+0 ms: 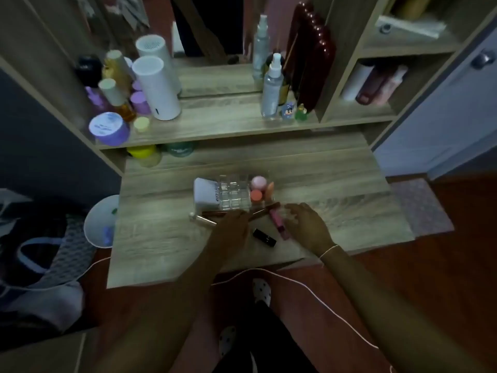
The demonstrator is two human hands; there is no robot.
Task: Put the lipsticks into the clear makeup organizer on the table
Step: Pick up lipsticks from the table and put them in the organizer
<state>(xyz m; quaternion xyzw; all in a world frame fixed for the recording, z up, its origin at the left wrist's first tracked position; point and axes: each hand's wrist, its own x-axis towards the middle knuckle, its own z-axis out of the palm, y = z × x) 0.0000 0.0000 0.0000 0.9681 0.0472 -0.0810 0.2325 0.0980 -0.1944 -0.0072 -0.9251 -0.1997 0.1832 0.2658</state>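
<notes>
The clear makeup organizer (232, 196) stands mid-table, with a white box at its left end and pink and peach items at its right end. Just in front of it lie several lipsticks: a silver one (201, 218), a slim brown one (265, 211), a pink one (279, 224) and a black one (265, 237). My left hand (234, 227) rests over the slim brown lipstick's near end; whether it grips it is unclear. My right hand (306, 224) lies on the table with its fingers touching the pink lipstick.
A raised shelf (215, 125) behind the table carries purple jars, white cylinders and spray bottles. Yellow and green jars (161, 153) sit under it at the table's back left. A white bin (100, 222) stands left of the table. A thin white cable crosses the floor below.
</notes>
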